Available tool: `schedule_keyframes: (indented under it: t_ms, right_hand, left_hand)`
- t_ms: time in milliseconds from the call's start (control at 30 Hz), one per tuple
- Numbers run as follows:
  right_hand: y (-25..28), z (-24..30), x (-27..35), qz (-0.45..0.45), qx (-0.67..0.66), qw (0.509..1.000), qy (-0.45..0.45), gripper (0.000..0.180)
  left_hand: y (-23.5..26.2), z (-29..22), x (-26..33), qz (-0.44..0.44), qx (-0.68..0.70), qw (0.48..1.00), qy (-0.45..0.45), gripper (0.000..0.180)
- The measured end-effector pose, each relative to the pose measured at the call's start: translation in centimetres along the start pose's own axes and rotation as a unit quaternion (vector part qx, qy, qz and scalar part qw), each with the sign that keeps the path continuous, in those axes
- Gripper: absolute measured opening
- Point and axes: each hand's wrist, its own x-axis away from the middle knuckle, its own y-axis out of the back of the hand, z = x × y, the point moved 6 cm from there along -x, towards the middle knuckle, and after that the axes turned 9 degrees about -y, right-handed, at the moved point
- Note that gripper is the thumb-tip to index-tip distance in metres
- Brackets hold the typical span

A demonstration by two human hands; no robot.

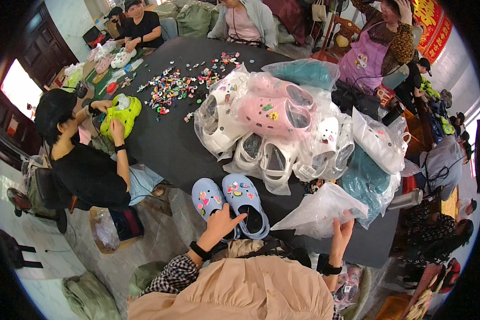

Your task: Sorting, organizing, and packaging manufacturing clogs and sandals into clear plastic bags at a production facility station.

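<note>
A pair of light blue clogs (241, 188) with colourful charms on the toes sits at the near table edge, heels toward me. My left hand (217, 228) grips the pair at the heels, thumb reaching across the right clog and the other fingers at the left one; some fingertips are hidden. To the right, my right hand (342, 230) pinches the edge of a clear plastic bag (320, 210), which spreads out flat over the table. Beyond both hands rises a heap of bagged clogs, with a pink pair (274, 113) on top and white clogs (276, 160) below.
Small loose charms (178, 88) lie scattered across the far part of the black table (168, 141). At the left, a person in black handles a lime green clog (124, 116). Teal bagged clogs (365, 178) and a metal tumbler (405, 200) are at the right. Other people sit around.
</note>
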Motion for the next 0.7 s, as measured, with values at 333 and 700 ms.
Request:
schedule_keyframes:
  t_ms: [333,700]
  right_hand:
    - [-0.4,1.3,-0.2,0.010,0.016,1.000,-0.014,0.048]
    - [-3.2,2.9,1.0,0.011,0.046,0.998,0.031,0.040]
  left_hand:
    - [0.8,1.0,0.1,-0.146,-0.057,0.988,0.013,0.037]
    - [5.3,3.0,-3.1,-0.181,-0.083,0.979,-0.044,0.043]
